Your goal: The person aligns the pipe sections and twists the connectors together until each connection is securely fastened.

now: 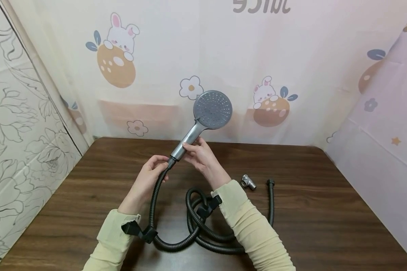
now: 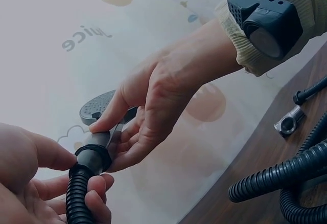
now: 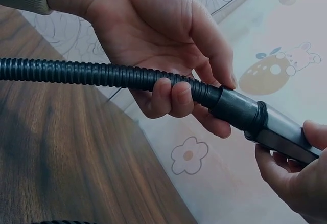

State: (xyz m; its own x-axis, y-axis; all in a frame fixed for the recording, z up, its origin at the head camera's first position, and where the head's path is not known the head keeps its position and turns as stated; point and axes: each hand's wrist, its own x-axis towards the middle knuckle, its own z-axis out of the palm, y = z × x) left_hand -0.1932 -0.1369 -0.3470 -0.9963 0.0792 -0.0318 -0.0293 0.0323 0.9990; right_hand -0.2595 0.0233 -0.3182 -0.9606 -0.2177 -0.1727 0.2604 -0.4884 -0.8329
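Observation:
A grey shower head (image 1: 213,109) is held up above the table's back edge, its nozzle face toward the head camera. My right hand (image 1: 203,160) grips its silver handle (image 3: 286,132) between thumb and fingers. Just below, my left hand (image 1: 149,177) pinches the black connector (image 3: 236,107) at the end of a ribbed black hose (image 3: 102,74). In the right wrist view the connector meets the handle's end, and left fingers curl under the hose. From there the hose drops and lies looped on the table, partly hidden by the right sleeve.
On the brown wooden table (image 1: 325,210), right of the right forearm, lies a small chrome valve fitting (image 1: 248,182). Beside it is the hose's other end (image 1: 270,183). A patterned curtain (image 1: 224,45) hangs behind the table. Each wrist carries a black camera (image 2: 268,27).

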